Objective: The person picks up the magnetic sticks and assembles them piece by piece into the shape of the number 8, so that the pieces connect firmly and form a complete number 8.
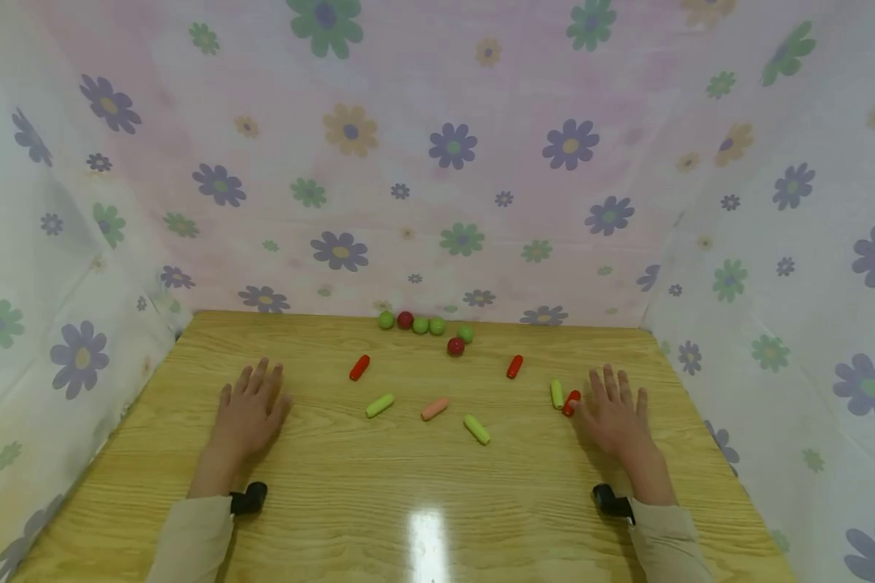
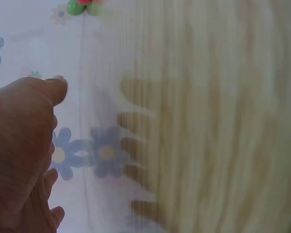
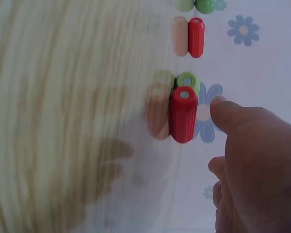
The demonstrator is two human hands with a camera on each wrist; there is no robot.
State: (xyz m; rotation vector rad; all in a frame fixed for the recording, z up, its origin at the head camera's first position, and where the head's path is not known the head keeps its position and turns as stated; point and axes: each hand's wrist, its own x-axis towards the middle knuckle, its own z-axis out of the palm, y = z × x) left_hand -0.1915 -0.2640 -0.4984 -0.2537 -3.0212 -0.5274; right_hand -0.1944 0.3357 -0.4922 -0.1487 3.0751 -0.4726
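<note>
At the left of the table my left hand (image 1: 249,414) is open and holds nothing, its fingers spread toward the back. My right hand (image 1: 620,421), also open and empty, is at the right side. Its thumb overlaps a short red ridged stick (image 1: 572,402) in the head view; in the right wrist view a gap shows between thumb and red stick (image 3: 184,116). Right behind it stands a light green stick (image 1: 557,394). Further in lie a red stick (image 1: 514,367), another red stick (image 1: 360,368), an orange stick (image 1: 434,409) and two green sticks, one left (image 1: 380,406), one nearer (image 1: 477,429).
Along the back edge of the wooden table (image 1: 335,518) sit several green balls (image 1: 420,325) and two dark red balls (image 1: 455,346). A flowered cloth (image 1: 408,219) closes off the back and both sides. Black wrist-camera mounts (image 1: 250,498) are on both wrists.
</note>
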